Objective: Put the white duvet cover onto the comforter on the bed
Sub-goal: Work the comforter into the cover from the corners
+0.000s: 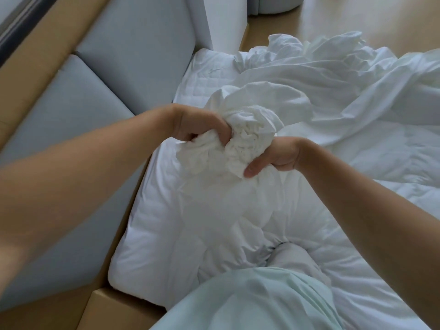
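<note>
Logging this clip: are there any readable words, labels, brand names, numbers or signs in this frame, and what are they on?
None: no text can be read anywhere in this view.
The crumpled white duvet cover, gripped by the left hand and right hand, shows no tag or print.
The white quilted comforter, grey-blue padded headboard and tan wooden bed frame are plain too.

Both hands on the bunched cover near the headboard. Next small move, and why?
Probably draw the left hand and right hand apart to spread the crumpled white fabric duvet cover: both grip one tight wad of it above the puffy white comforter, and no opening or corner shows yet.
</note>
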`<state>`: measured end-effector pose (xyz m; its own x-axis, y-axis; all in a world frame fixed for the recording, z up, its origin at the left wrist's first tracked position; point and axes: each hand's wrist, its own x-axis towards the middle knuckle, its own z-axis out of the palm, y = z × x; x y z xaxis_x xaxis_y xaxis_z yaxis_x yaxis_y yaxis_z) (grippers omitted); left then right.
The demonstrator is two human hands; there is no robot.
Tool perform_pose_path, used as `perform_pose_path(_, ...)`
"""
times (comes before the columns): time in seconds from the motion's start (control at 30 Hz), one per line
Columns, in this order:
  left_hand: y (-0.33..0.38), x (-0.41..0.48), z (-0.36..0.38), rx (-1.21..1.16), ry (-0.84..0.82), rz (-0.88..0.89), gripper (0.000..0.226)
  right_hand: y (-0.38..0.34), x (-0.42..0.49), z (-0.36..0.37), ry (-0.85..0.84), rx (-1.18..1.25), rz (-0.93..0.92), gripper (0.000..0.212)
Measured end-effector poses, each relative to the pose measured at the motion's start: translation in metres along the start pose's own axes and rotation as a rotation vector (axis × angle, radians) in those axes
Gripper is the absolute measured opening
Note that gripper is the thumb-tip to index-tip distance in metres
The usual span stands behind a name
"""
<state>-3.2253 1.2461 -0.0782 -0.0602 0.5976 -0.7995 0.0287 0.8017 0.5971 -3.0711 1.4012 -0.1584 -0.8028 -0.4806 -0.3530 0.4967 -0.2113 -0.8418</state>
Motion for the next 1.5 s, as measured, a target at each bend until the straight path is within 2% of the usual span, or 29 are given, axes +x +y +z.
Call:
perform_pose_path(0.17,-0.002,-0.006,0.007,0.052,-0.095,-0.064,0.051,-0.004,0.001,-0.007,0.014,0.057,-0.082,0.045)
perform_pose_path(0.3,-0.007,-0.01,0.008,-0.039,-0.073,-0.006,0.045,-0.004,0.002,-0.013,0.046,0.071,-0.127,0.044)
perform_pose_path(0.47,-0.012,-0.01,0.015,-0.026,-0.111,-0.072,0.036,0.003,0.0,-0.015,0.033,0.058,-0.077,0.041)
perform_pose_path(0.53,-0.014,-0.01,0.017,-0.008,-0.06,-0.076,0.035,0.008,-0.001,-0.012,0.014,0.069,-0.06,0.043)
perform_pose_path(0.6,-0.013,-0.008,0.016,-0.022,0.061,-0.04,0.034,0.014,0.001,-0.005,0.001,0.106,-0.045,0.043)
perform_pose_path(0.7,-0.008,-0.006,0.014,-0.092,0.188,0.043,0.031,0.022,0.011,0.011,0.005,0.155,0.015,0.041)
perform_pose_path(0.77,-0.007,-0.007,0.012,-0.086,0.229,0.029,0.03,0.023,0.013,0.016,0.003,0.142,0.103,0.041)
perform_pose_path(0.87,-0.014,-0.01,0.016,-0.025,0.184,-0.033,0.029,0.013,0.006,0.011,-0.067,-0.056,0.286,0.048)
perform_pose_path(0.93,-0.019,-0.013,0.022,0.002,0.125,-0.063,0.03,0.007,0.002,0.006,-0.101,-0.22,0.321,0.051)
perform_pose_path(1.03,-0.021,-0.021,0.031,0.058,0.04,-0.131,0.032,0.0,-0.002,0.0,-0.076,-0.297,0.24,0.047)
perform_pose_path(1.13,-0.026,-0.026,0.042,0.087,-0.047,-0.164,0.058,-0.01,0.0,-0.006,-0.072,-0.251,0.186,0.039)
perform_pose_path(1.2,-0.031,-0.025,0.05,-0.004,-0.06,-0.135,0.069,-0.013,0.001,-0.008,-0.069,-0.245,0.164,0.039)
perform_pose_path(1.33,-0.039,-0.025,0.047,-0.238,-0.025,-0.04,0.059,-0.015,0.007,-0.007,0.053,-0.194,0.099,0.04)
perform_pose_path(1.43,-0.04,-0.027,0.037,-0.257,-0.009,-0.05,0.069,-0.012,0.01,-0.004,0.066,-0.102,0.054,0.042)
perform_pose_path(1.5,-0.034,-0.029,0.031,-0.283,0.005,-0.016,0.057,-0.008,0.011,-0.003,0.068,0.017,0.023,0.044)
